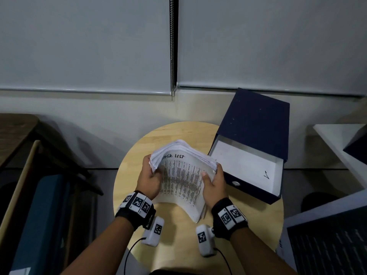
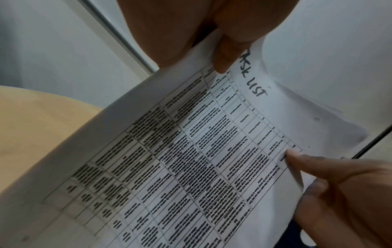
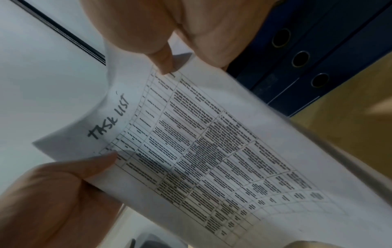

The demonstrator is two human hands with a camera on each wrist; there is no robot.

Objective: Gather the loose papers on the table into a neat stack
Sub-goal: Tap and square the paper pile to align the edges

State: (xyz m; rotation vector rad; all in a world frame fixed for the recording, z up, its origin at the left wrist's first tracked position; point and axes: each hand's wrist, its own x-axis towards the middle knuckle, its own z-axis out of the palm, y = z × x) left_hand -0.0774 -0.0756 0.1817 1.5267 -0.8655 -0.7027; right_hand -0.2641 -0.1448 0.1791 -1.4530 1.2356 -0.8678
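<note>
A thick stack of papers (image 1: 181,175) stands on its lower edge on the round wooden table (image 1: 174,241), bowed towards me. Its front sheet is a printed grid with "TASK LIST" handwritten at the top. My left hand (image 1: 151,176) grips the stack's left edge, thumb on the front sheet. My right hand (image 1: 213,180) grips the right edge the same way. In the left wrist view the front sheet (image 2: 191,159) fills the frame under my left thumb (image 2: 224,55). In the right wrist view the same sheet (image 3: 212,151) shows below my right thumb (image 3: 163,62).
A dark blue box file (image 1: 252,143) lies open on the table's right side, its white inside bare. Dark blue binders (image 3: 301,58) show behind my right hand. A wall with roller blinds (image 1: 99,46) rises behind the table. Furniture stands at the left (image 1: 29,185) and right (image 1: 337,145).
</note>
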